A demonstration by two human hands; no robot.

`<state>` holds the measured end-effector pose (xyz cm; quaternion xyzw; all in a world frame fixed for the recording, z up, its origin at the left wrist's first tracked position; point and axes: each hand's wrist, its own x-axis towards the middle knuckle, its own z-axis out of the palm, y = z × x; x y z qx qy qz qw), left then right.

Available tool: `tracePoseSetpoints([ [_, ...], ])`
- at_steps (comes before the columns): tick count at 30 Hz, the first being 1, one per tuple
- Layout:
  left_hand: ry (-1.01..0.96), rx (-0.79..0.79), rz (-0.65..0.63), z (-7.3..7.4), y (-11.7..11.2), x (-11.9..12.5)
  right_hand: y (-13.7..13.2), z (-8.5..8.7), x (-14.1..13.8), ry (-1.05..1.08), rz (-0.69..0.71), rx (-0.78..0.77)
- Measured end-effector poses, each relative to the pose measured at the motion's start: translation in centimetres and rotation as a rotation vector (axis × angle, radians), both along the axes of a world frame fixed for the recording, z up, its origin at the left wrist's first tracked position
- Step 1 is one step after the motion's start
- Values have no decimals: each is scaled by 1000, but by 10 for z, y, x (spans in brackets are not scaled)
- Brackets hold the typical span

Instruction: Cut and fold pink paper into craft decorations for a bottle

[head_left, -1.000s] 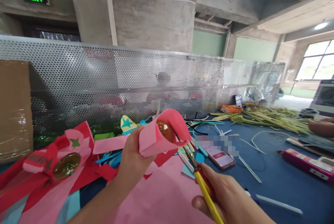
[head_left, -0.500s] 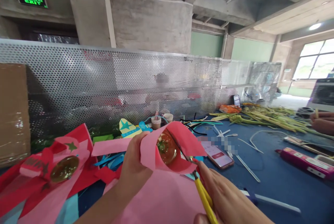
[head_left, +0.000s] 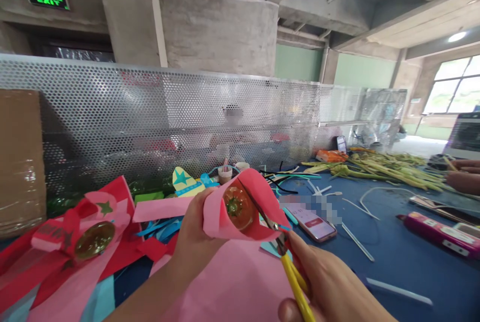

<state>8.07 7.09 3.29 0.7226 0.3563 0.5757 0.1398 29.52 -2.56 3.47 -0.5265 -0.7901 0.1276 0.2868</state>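
My left hand (head_left: 195, 232) is closed around a sheet of pink-red paper (head_left: 269, 193) curled round a clear round plastic piece (head_left: 240, 209), which looks like a bottle's bottom and has a green centre. Yellow-handled scissors (head_left: 296, 287) sit in my right hand (head_left: 324, 269), their dark blades lying along the paper's right side. Whether the blades are cutting the paper I cannot tell. Under my hands spreads a larger pink sheet (head_left: 228, 282). To the left lies a red and pink paper piece (head_left: 120, 227) with a second round plastic piece (head_left: 95, 240) in it.
A phone (head_left: 313, 224) lies on the blue table (head_left: 393, 247), among white strips. Farther right are a purple pouch-like item (head_left: 438, 234) and yellow-green dry leaves (head_left: 390, 169). Another person's hand (head_left: 463, 174) shows at the right edge. A perforated metal screen (head_left: 210, 97) stands behind.
The scissors and my right hand have shifted slightly, and the cut-like paper flap at right now reaches less far over the phone. My left hand keeps its hold on the paper.
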Motion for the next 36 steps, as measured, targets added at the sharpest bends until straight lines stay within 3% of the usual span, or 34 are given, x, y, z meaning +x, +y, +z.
tracePoseSetpoints([
  [4, -101, -107, -149, 1, -1, 3, 0, 4, 3, -5, 1, -7],
  [8, -160, -201, -207, 10, -5, 7, -2, 7, 7, -18, -29, 9],
  [16, 129, -348, -268, 22, 4, -13, 2, 12, 15, -159, -143, 38],
  [20, 316, -290, -284, 37, 7, -27, -5, 23, 18, -102, -29, 61],
  [25, 429, -321, -407, 56, 5, -35, -13, 37, 15, 61, 120, 19],
  [28, 456, -297, -428, 56, 5, -36, -12, 42, 11, 92, 190, -40],
  [33, 311, -250, -394, 49, 7, -34, -10, 45, 6, 61, 134, -81],
  [36, 439, -322, -378, 52, 8, -36, -9, 41, 4, 52, 139, -20],
])
